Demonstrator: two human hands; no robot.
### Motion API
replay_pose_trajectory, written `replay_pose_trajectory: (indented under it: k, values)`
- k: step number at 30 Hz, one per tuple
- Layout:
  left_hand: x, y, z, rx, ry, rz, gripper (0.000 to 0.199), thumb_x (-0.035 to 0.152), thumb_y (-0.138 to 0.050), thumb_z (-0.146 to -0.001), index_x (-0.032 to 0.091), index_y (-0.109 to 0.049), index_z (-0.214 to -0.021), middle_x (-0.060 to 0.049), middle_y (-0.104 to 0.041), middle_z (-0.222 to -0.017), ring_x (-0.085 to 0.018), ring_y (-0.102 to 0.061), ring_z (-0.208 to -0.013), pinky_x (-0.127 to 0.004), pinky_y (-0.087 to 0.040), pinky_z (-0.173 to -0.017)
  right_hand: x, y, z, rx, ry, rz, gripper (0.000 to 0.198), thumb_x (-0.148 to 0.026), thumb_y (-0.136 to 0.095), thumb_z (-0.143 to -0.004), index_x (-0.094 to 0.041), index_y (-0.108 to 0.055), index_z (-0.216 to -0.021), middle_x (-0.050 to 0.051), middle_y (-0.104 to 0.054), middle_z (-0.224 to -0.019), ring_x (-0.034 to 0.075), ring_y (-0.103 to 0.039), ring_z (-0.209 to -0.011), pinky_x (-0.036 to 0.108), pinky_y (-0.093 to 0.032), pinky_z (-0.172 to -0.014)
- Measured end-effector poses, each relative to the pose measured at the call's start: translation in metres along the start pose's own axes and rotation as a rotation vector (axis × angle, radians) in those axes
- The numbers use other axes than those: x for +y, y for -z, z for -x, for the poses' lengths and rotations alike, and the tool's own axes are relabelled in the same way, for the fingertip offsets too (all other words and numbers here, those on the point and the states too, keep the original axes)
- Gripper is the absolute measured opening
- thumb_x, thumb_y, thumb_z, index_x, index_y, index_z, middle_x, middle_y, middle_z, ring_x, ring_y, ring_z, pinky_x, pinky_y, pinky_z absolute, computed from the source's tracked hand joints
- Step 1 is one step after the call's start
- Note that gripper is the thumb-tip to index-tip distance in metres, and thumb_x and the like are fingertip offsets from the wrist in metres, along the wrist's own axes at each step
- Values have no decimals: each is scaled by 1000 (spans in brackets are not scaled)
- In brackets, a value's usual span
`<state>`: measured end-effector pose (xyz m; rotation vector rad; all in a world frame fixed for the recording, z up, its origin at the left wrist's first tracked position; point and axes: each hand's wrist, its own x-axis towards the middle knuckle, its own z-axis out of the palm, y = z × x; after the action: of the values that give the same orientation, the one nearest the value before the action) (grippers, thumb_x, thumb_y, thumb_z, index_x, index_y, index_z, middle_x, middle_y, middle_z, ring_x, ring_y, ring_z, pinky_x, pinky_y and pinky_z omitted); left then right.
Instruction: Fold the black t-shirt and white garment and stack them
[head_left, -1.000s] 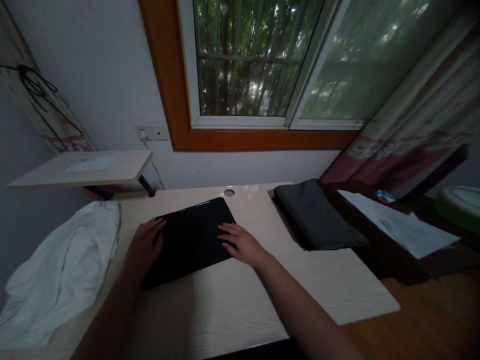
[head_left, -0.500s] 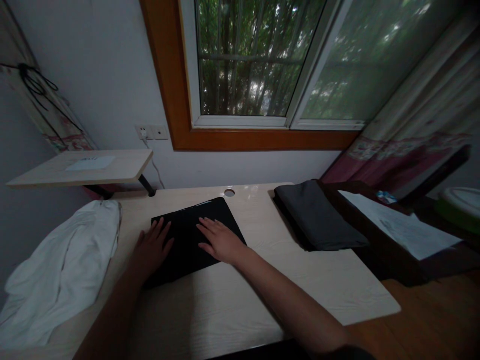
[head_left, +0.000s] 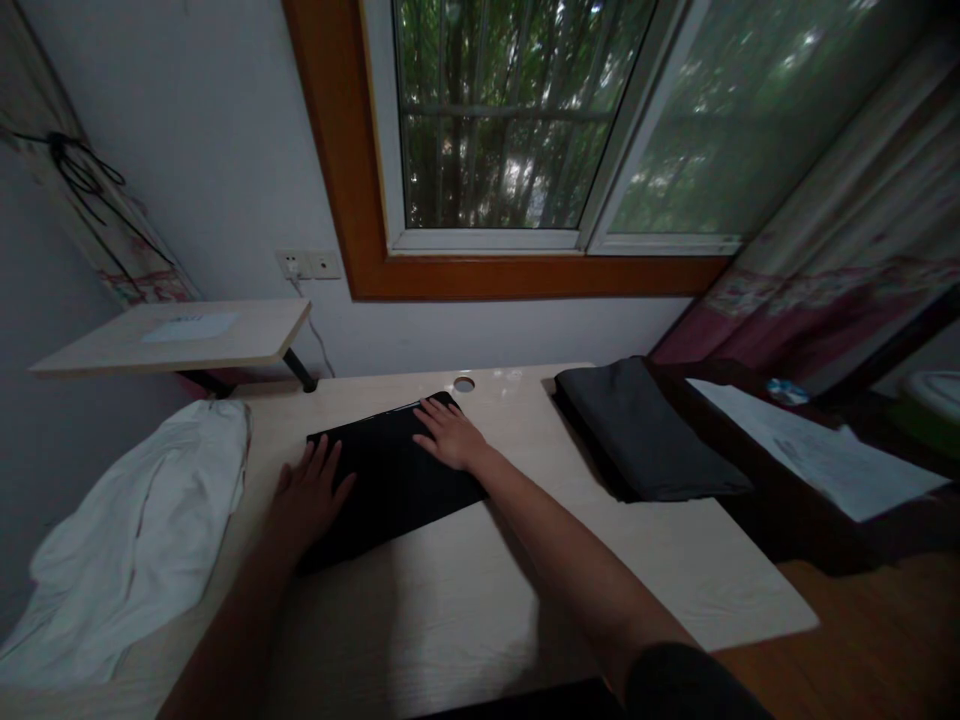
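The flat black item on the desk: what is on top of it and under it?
The left hand and right hand lie on the black item. Under it is the desk; anything between is hidden.

Beyond the obstructing right forearm [head_left: 559, 535], open desk [head_left: 517, 430] separates black sheet [head_left: 394, 485] and gray bundle [head_left: 645, 430].

Flat object [head_left: 397, 495] on desk [head_left: 465, 600], between cloth [head_left: 157, 530] at left and fabric [head_left: 649, 430] at right.

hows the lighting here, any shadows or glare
Head view: dim overall, brightest through the window; head view: soft shadows on the desk near the right forearm; head view: a pale glint along part of the black flat item's far edge, its dark surface showing little detail.
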<state>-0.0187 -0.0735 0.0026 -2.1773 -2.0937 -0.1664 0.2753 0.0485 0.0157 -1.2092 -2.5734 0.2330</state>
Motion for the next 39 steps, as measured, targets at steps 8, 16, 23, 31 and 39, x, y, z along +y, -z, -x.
replay_pose_trajectory:
  k: [8,16,23,31,39]
  values:
    - [-1,-2,-1,-35,68,51,72,55,-30,-101,13,-34,-160,-17,-25,-169,-36,-21,-157,-66,-25,-120,50,9,18,25,-168,0,63,-55,-40,-106,-21,-39,-159,12,-28,-168,28,-25,-157,54,-21,-127]
    - [-5,-4,-1,-13,86,85,74,55,-29,-101,10,-35,-159,-17,-28,-169,-35,-22,-157,-62,-22,-123,57,9,47,100,-110,-41,56,-49,-49,-104,-27,-47,-155,9,-39,-164,29,-31,-154,55,-26,-125]
    - [-8,-10,-1,19,75,103,73,52,-30,-101,9,-36,-158,-17,-29,-168,-35,-23,-157,-64,-23,-122,48,18,77,153,-61,-130,52,-42,-59,-100,-24,-54,-148,12,-53,-153,30,-41,-148,53,-32,-123]
    - [-6,-10,-2,38,74,118,71,50,-31,-100,9,-37,-158,-19,-32,-167,-36,-24,-156,-65,-24,-121,31,20,108,257,-186,-329,53,-26,-71,-87,-25,-60,-140,10,-67,-127,29,-56,-128,49,-46,-110]
    - [4,-8,-2,53,65,128,67,49,-33,-101,12,-38,-158,-18,-32,-167,-36,-24,-156,-66,-22,-121,21,18,129,311,-290,-432,51,-19,-66,-87,-24,-62,-137,7,-70,-106,27,-62,-108,44,-53,-97]
